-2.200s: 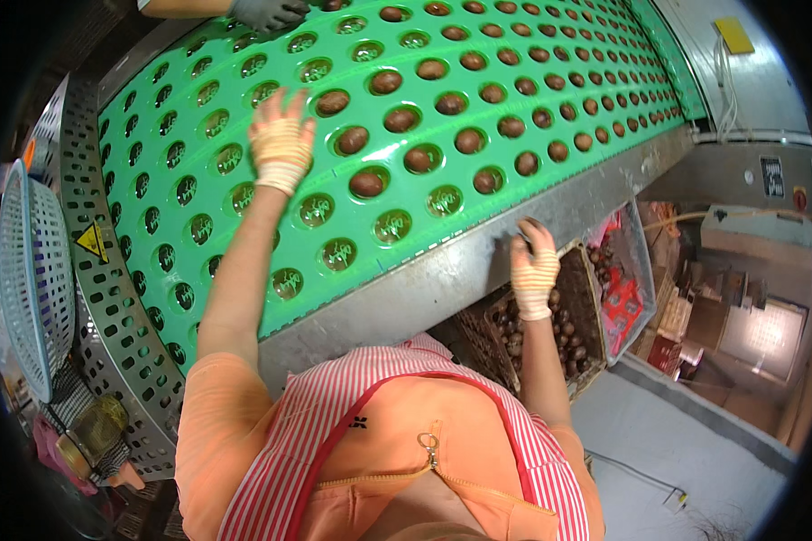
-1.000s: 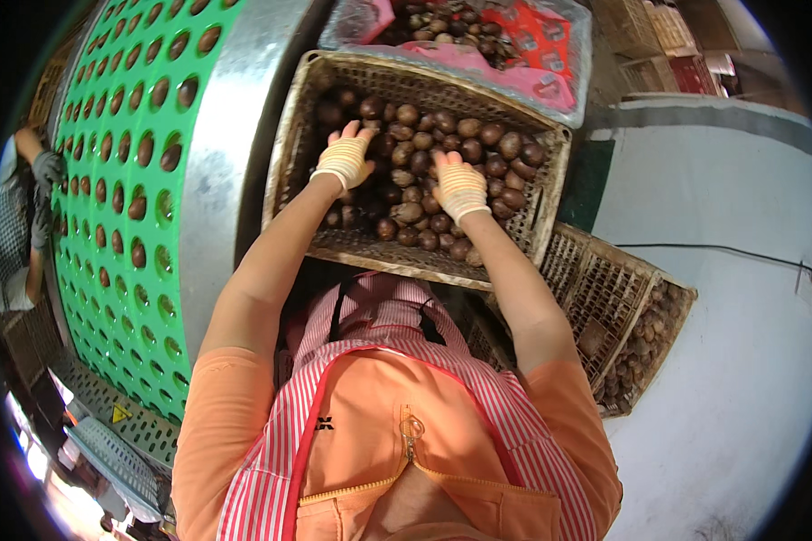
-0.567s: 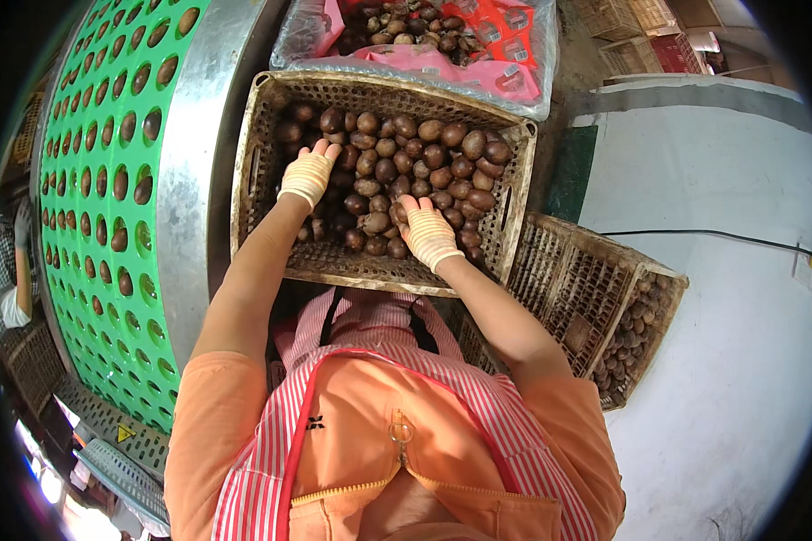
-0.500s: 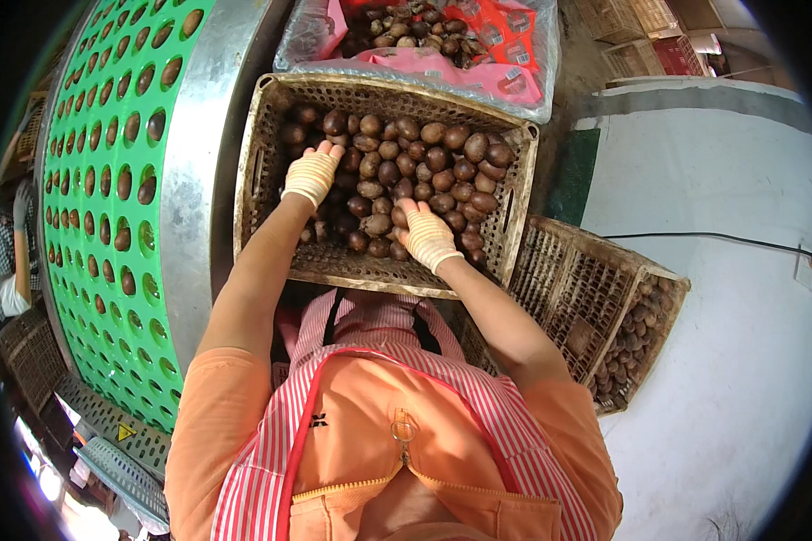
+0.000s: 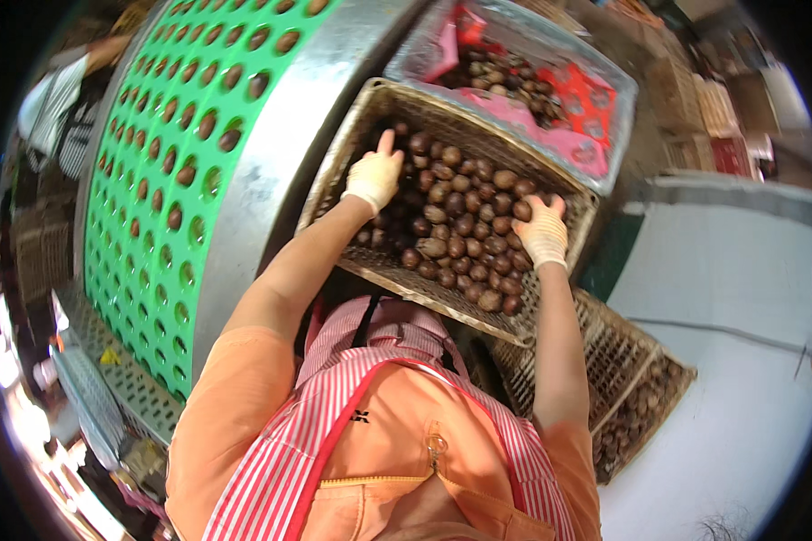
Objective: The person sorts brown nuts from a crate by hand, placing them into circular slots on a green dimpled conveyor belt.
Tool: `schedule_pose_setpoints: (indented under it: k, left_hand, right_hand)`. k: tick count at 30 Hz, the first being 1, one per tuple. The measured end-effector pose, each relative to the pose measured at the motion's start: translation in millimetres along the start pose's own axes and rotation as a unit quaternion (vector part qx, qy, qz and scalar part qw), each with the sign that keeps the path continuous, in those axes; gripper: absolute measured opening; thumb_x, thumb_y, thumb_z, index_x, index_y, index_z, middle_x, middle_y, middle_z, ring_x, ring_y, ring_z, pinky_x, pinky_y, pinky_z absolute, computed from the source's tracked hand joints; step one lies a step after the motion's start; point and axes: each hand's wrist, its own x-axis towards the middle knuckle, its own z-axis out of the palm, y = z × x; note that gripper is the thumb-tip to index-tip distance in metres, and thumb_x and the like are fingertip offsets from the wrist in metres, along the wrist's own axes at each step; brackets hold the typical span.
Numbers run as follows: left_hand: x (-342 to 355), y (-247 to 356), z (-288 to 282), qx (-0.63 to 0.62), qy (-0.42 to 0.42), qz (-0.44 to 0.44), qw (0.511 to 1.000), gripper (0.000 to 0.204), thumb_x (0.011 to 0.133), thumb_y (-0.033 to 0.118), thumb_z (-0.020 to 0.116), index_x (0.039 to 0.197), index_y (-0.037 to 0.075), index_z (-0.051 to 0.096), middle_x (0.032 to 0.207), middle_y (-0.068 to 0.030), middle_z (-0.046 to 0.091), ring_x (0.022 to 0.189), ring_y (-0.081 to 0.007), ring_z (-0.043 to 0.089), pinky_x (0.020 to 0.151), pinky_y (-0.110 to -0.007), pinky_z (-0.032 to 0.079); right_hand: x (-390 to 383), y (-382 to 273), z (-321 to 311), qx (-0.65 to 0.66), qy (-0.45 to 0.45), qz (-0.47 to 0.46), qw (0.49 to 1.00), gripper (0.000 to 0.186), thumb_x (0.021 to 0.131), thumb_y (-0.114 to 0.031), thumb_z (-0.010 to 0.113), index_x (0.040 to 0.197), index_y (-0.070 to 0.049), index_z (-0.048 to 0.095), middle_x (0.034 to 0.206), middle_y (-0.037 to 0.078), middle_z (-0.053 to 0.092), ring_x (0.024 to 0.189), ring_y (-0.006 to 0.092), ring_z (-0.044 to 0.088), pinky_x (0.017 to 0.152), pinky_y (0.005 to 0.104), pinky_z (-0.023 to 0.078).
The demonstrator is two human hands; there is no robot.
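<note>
A plastic crate [image 5: 406, 287], worn and brownish, holds a heap of round dark-brown fruits [image 5: 465, 225] that look like passion fruit. My left hand [image 5: 375, 176], in a pale glove with bare fingertips, lies inside the crate's left part, index finger stretched toward the far wall. It holds no fruit that I can see. At the right edge of the heap, my right hand [image 5: 543, 233], gloved the same way, rests with fingers apart and curved against the fruits. Its fingertips are partly lost among them.
On the left stands a machine with a green perforated belt [image 5: 176, 171], fruits in many holes, and a metal side [image 5: 271, 135]. Beyond my crate sits a plastic-lined crate [image 5: 618, 117] of fruits. Another crate [image 5: 595, 352] is at the right, beside a white surface [image 5: 722, 270].
My view has turned, so the crate appears tilted and farther right. My right hand has moved from the near middle of the heap to its right edge; my left hand stays on the left.
</note>
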Motion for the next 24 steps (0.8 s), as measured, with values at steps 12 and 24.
schedule_pose_setpoints:
  k: [12, 24]
  left_hand:
    - [27, -12, -18, -0.146, -0.113, -0.037, 0.982, 0.072, 0.072, 0.031, 0.08, 0.135, 0.01, 0.053, 0.144, -0.0363, 0.033, 0.123, -0.0401, 0.052, 0.101, -0.041, 0.043]
    - [-252, -91, -108, -0.795, 0.152, -0.005, 0.588, 0.038, 0.08, 0.029, 0.073, 0.102, 0.003, 0.056, 0.105, -0.0098, 0.06, 0.09, -0.0145, 0.056, 0.073, -0.031, 0.051]
  right_hand:
    - [4, 20, 5, 0.023, -0.04, 0.051, 0.998, 0.067, 0.067, -0.037, 0.08, 0.128, -0.021, 0.06, 0.148, 0.024, 0.028, 0.123, 0.045, 0.049, 0.103, 0.0451, 0.043]
    - [-78, -101, 15, 0.739, -0.218, 0.123, 0.625, 0.041, 0.079, -0.045, 0.078, 0.111, -0.024, 0.063, 0.097, -0.007, 0.062, 0.068, 0.0098, 0.051, 0.055, 0.0246, 0.042]
